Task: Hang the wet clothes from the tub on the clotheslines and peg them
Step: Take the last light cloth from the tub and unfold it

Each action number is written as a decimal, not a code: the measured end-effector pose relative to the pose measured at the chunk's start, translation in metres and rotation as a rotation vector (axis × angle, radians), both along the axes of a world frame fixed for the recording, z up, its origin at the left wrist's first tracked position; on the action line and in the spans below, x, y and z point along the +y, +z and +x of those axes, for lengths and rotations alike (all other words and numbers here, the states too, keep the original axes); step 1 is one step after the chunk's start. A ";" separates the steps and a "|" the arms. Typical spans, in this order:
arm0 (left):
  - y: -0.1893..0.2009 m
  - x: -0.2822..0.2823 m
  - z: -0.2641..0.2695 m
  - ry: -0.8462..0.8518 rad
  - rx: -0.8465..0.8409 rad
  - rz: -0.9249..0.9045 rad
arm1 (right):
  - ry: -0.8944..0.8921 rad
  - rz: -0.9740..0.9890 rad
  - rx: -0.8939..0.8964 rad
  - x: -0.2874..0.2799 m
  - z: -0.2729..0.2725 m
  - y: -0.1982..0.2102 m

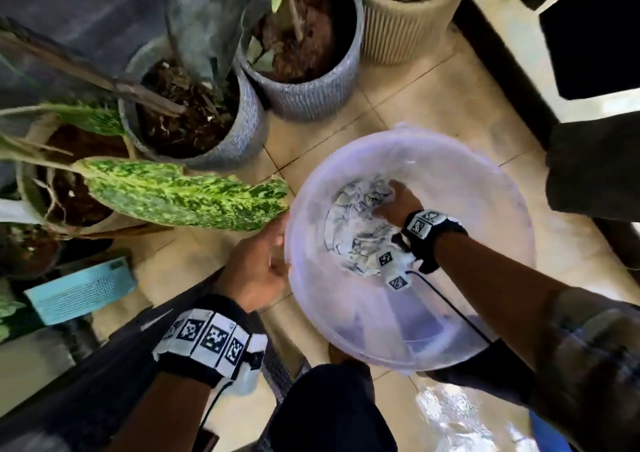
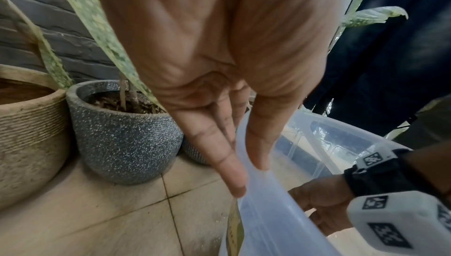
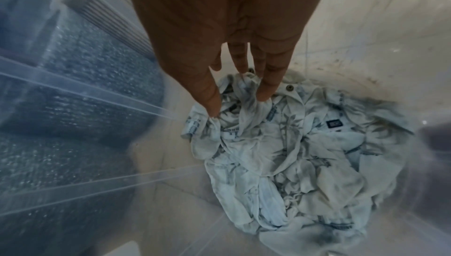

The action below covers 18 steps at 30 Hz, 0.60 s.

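A crumpled shirt (image 3: 292, 154), without clear long axis, is pinched by the right hand (image 1: 398, 202) inside the tub (image 1: 485, 209), whose rim is gripped by the left hand (image 1: 256, 271).

Beige floor tiles (image 1: 408, 105) with dark grout spread beneath me, daylight glaring off a wet patch. Speckled grey planters (image 1: 304, 81) and a ribbed cream pot (image 1: 405, 26) stand on them, a dark slatted wall (image 2: 48, 28) just behind the planters.

You get soft daylight from the upper right, with glare on the wet beige floor tiles (image 1: 450, 413) at your feet. Wide-angle bending warps the edges, motion smears the head view's corners, and both wrist views blur close to the lens.
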<state>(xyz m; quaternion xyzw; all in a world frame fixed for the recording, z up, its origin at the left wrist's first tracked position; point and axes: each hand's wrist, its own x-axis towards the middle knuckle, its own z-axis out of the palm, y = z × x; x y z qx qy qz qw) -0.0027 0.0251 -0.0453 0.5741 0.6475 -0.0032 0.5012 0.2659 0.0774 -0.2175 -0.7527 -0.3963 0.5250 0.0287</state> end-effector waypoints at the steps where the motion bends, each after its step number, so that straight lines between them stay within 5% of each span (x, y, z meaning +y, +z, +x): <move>1: -0.001 0.001 -0.001 -0.008 0.004 -0.001 | -0.026 0.027 0.018 0.002 -0.003 -0.010; 4: -0.001 0.003 -0.003 -0.044 0.022 0.009 | 0.016 0.061 -0.071 0.007 -0.013 -0.026; 10: 0.000 0.003 -0.001 -0.041 0.054 -0.004 | 0.401 -0.218 -0.031 -0.016 -0.036 -0.005; 18: 0.036 -0.033 0.026 -0.280 0.203 0.056 | 0.592 -0.123 0.083 -0.077 -0.047 0.156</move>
